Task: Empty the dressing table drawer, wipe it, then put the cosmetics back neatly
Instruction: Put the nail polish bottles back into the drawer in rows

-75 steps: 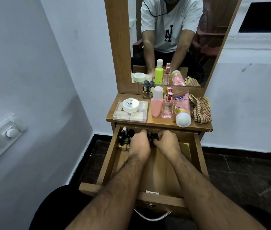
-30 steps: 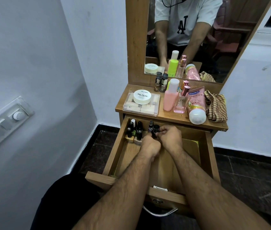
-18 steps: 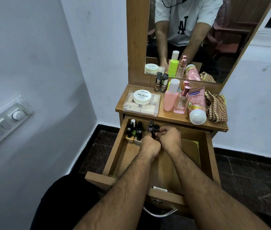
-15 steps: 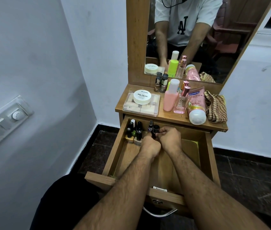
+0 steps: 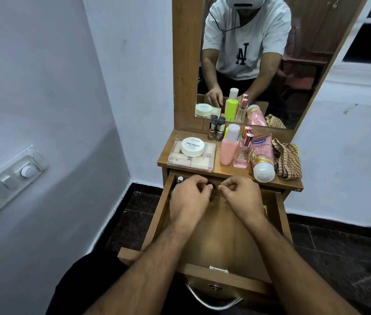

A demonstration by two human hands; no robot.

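Observation:
The wooden drawer [image 5: 220, 242] of the dressing table is pulled out, and both my hands are at its back. My left hand [image 5: 189, 197] lies over the row of small nail polish bottles at the back left, its fingertips curled onto a dark-capped nail polish bottle [image 5: 210, 186]. One white-capped bottle [image 5: 180, 179] peeks out beside it. My right hand [image 5: 241, 194] is just right of the dark bottle with fingers and thumb curled together; nothing shows in them. The rest of the drawer floor is bare wood.
On the tabletop [image 5: 230, 171] stand a clear box [image 5: 202, 163] with a white jar [image 5: 193, 146] on it, a pink bottle [image 5: 228, 151], a perfume bottle [image 5: 243, 153], a pink tube [image 5: 262, 159], two small bottles [image 5: 216, 131] and a checked cloth [image 5: 288, 160]. A switchboard [image 5: 4, 180] is on the left wall.
My hands have drawn slightly apart. The left hand has shifted left over the row of bottles, hiding most of them. The camera has tilted a little.

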